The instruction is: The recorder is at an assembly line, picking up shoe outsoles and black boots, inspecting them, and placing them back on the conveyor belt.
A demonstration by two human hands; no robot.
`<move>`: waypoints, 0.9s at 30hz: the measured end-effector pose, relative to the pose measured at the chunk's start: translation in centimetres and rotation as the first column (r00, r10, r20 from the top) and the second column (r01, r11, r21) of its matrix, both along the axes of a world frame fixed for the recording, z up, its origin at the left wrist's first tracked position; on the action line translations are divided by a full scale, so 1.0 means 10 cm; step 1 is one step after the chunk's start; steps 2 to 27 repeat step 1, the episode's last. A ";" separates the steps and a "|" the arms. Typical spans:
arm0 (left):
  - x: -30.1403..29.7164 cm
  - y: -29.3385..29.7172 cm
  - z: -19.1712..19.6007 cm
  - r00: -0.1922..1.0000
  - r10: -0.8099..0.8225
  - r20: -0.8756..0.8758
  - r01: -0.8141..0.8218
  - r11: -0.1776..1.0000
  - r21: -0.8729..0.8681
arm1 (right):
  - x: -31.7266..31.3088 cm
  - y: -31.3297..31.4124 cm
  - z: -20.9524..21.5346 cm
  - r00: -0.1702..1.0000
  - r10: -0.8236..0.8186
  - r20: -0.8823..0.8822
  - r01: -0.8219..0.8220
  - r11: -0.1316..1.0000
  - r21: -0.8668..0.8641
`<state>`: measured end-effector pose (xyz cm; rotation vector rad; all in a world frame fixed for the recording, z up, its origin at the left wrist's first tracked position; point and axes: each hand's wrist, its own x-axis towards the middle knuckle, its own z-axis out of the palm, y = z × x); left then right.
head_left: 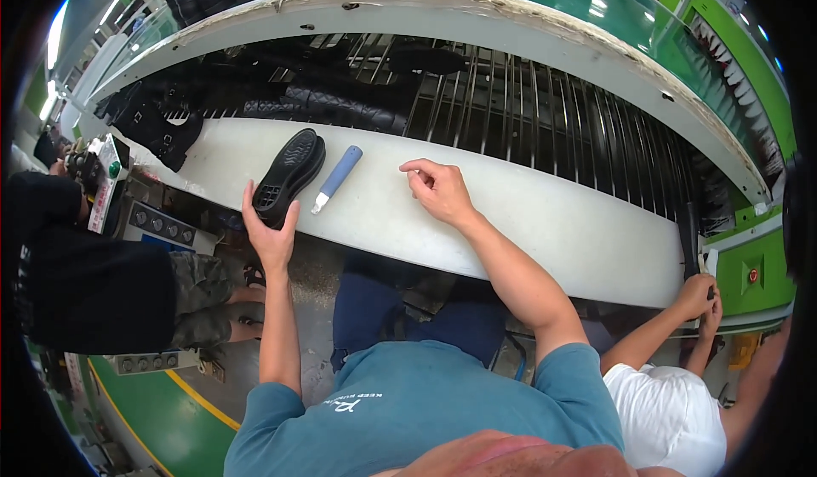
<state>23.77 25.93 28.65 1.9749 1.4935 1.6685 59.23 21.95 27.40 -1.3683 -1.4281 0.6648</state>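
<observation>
A black shoe sole (294, 168) lies slanted on the white work surface (511, 222), its grid-patterned heel end toward me. My left hand (271, 232) grips that heel end, thumb on one side and fingers on the other. Just right of the sole rests a tool with a blue handle (342, 169) and a short pale metal tip, touched by neither hand. Over the middle of the surface, my right hand (438, 191) is closed, thumb and index finger pinched together. Whether anything small sits in that pinch cannot be made out.
Behind the surface runs a rack of metal rollers (528, 111) with black quilted boots (340, 102) on it. A black boot (157, 124) stands at the left end. Co-workers flank me; the right one's hands (699, 298) hold something dark. Green machinery (749, 268) stands at right.
</observation>
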 end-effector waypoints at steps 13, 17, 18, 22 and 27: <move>0.02 0.02 -0.01 1.000 -0.012 0.001 0.012 1.000 0.000 | 0.01 -0.01 -0.01 1.000 -0.008 0.006 0.008 1.000 -0.012; 0.02 0.02 -0.01 1.000 -0.012 0.001 0.012 1.000 0.000 | 0.01 -0.01 -0.01 1.000 -0.008 0.006 0.008 1.000 -0.012; 0.02 0.02 -0.01 1.000 -0.012 0.001 0.012 1.000 0.000 | 0.01 -0.01 -0.01 1.000 -0.008 0.006 0.008 1.000 -0.012; 0.02 0.02 -0.01 1.000 -0.012 0.001 0.012 1.000 0.000 | 0.01 -0.01 -0.01 1.000 -0.008 0.006 0.008 1.000 -0.012; 0.02 0.02 -0.01 1.000 -0.012 0.001 0.012 1.000 0.000 | 0.01 -0.01 -0.01 1.000 -0.008 0.006 0.008 1.000 -0.012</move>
